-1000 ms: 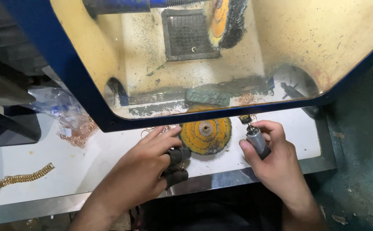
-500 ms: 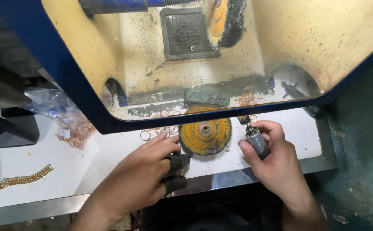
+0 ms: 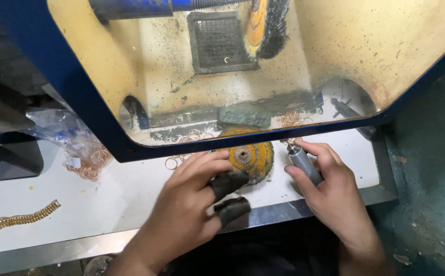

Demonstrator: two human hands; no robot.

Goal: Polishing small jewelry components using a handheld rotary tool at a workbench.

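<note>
Sliding right since a second ago, the left hand now has its two black-capped fingertips touching the yellow buffing disc on the white counter, fingers spread, clamped on nothing. One polishing hood frames a second disc mounted inside. The right hand, unmoved, is wrapped around one grey metal handpiece just right of the lying disc. One gold chain lies far left; loose copper rings, too many to count, sit by a plastic bag.
</note>
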